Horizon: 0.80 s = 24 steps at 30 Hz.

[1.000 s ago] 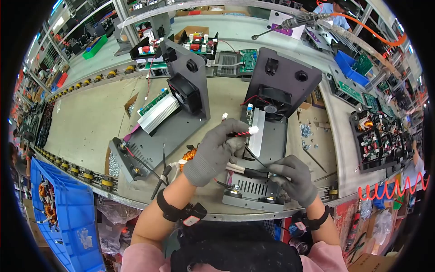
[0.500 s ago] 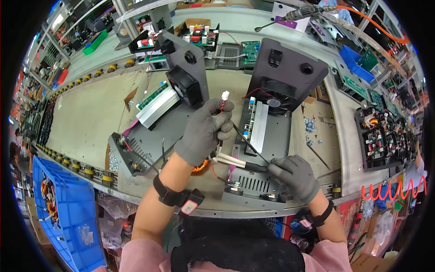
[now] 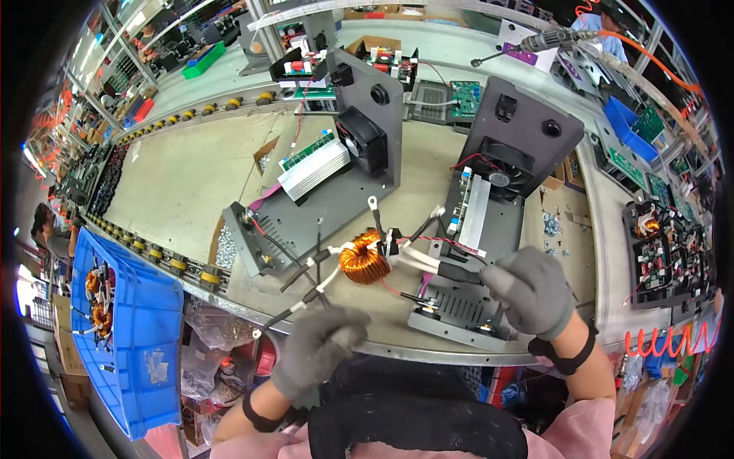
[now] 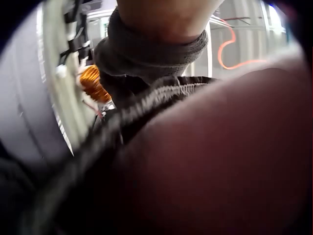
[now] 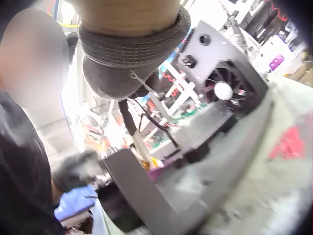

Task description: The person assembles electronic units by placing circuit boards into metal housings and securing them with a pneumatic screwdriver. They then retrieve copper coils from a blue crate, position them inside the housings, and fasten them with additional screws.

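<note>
Gloved in grey, my right hand (image 3: 533,294) grips the black-sleeved end of the white cables (image 3: 459,273) above the right-hand metal chassis (image 3: 508,210). In the right wrist view the black sleeve (image 5: 127,116) runs up into that hand. The cables lead to a copper-wound ring coil (image 3: 365,260) between the two chassis, its several leads spread out. Near the table's front edge, my left hand (image 3: 319,350) has its fingers loosely bent, with nothing visible in them. The left wrist view is mostly covered by fabric, with the coil (image 4: 94,84) behind.
On the left stands another chassis (image 3: 367,145) with a fan and a finned heatsink (image 3: 313,170). A blue bin (image 3: 138,336) of coils is at the lower left. Screws (image 3: 552,224) lie right of the right-hand chassis. A power driver (image 3: 547,40) hangs above the back.
My left hand has let go of the red-black lead and drawn back toward the front edge. My right hand stays near the cable end. The view has shifted, moving the chassis rightward in it.
</note>
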Each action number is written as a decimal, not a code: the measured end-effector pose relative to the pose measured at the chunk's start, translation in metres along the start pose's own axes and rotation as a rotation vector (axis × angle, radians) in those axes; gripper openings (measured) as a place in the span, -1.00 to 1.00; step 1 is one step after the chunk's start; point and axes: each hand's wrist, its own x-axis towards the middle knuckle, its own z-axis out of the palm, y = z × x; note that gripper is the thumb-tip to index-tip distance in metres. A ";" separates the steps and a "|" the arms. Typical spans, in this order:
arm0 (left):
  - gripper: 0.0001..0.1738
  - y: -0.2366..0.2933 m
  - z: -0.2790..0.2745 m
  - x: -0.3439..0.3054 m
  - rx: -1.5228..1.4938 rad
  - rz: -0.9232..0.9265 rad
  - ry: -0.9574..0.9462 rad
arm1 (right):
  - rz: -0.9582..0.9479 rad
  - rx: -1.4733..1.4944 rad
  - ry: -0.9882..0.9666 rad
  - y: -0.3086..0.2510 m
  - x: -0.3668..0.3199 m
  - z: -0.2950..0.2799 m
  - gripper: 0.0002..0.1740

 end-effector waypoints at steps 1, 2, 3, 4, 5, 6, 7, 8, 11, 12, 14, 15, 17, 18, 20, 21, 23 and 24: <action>-0.59 -0.003 0.001 0.001 0.004 0.001 0.002 | 0.021 0.057 0.031 -0.005 0.018 -0.010 -0.59; -0.59 -0.006 0.003 0.002 -0.185 -0.181 -0.110 | 0.029 0.084 0.073 -0.009 0.035 -0.017 -0.58; -0.58 -0.009 0.006 0.004 -0.372 -0.361 -0.223 | 0.036 0.110 0.115 -0.012 0.051 -0.021 -0.58; -0.58 -0.018 0.009 0.008 -0.369 -0.356 -0.220 | 0.032 0.107 0.120 -0.014 0.066 -0.024 -0.58; -0.53 -0.029 0.012 0.015 -0.638 -0.351 -0.195 | 0.036 0.152 0.096 -0.015 0.081 -0.027 -0.55; -0.47 -0.032 0.015 0.020 -0.905 -0.340 -0.173 | 0.042 0.194 0.072 -0.018 0.091 -0.031 -0.53; -0.36 -0.020 0.017 0.028 -0.861 -0.333 -0.196 | 0.042 0.183 0.077 -0.023 0.096 -0.036 -0.53; -0.36 -0.025 0.021 0.036 -0.859 -0.325 -0.205 | 0.016 0.213 0.123 -0.028 0.099 -0.040 -0.68; -0.28 -0.034 0.043 0.058 -0.964 0.033 -0.337 | 0.059 0.323 0.233 -0.032 0.089 -0.059 -0.65; -0.28 -0.035 0.045 0.062 -0.970 0.030 -0.347 | 0.118 0.412 0.308 -0.033 0.084 -0.065 -0.59; 0.03 -0.038 0.047 0.070 -0.559 0.237 0.009 | 0.387 0.553 0.529 -0.043 0.067 -0.067 -0.49; 0.06 -0.033 0.044 0.076 -0.586 0.324 0.066 | 0.382 0.606 0.608 -0.036 0.059 -0.067 -0.48; 0.14 -0.026 0.034 0.085 -0.561 0.455 0.207 | 0.465 0.652 0.716 -0.025 0.037 -0.063 -0.46; 0.15 -0.028 0.019 0.087 -0.557 0.501 0.153 | 0.476 0.647 0.723 -0.022 0.034 -0.063 -0.46; 0.16 -0.002 0.020 0.085 -0.359 0.630 0.426 | 0.522 0.822 0.658 -0.014 0.034 -0.060 -0.49; 0.15 0.026 0.023 0.083 -0.437 0.662 0.394 | 0.599 0.915 0.715 -0.011 0.037 -0.050 -0.53; 0.16 0.022 -0.002 0.081 -0.393 0.565 0.410 | 0.682 0.971 0.614 0.006 0.025 -0.034 -0.62; 0.13 0.027 -0.010 0.079 -0.375 0.512 0.398 | 0.716 0.973 0.539 0.012 0.019 -0.025 -0.63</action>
